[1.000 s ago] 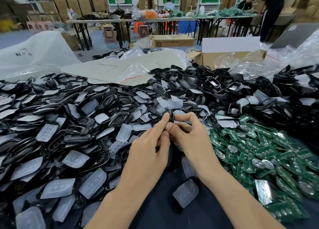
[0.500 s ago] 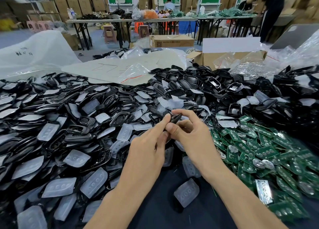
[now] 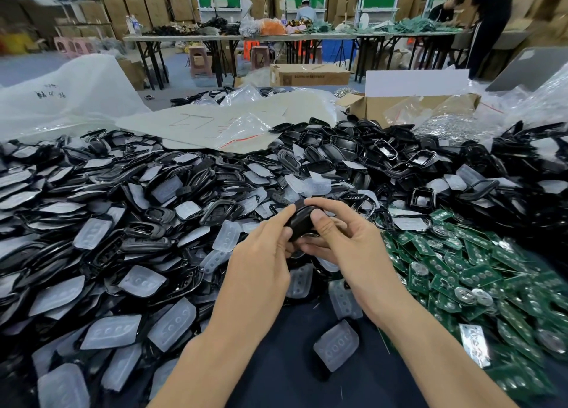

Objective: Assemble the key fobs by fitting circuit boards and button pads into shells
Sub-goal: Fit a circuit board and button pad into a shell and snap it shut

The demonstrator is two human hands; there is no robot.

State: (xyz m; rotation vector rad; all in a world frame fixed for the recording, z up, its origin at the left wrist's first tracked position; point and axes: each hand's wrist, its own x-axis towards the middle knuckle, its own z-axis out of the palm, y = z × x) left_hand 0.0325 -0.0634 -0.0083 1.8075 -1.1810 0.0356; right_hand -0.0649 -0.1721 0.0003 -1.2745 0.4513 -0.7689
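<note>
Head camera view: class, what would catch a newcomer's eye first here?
The left hand and right hand grip one black shell at centre. A huge heap of shells and clear button pads fills the left and far side; green circuit boards pile up on the right.

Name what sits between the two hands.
A black plastic key fob shell, gripped by the left hand and right hand; the head view shows it.

Your bare forearms stretched from the near edge toward the middle, hands meeting. Your left hand (image 3: 261, 254) pinched a black shell (image 3: 302, 220) from the left, fingers curled. Your right hand (image 3: 347, 241) gripped it from the right, thumb on top, fingers curled beneath.
</note>
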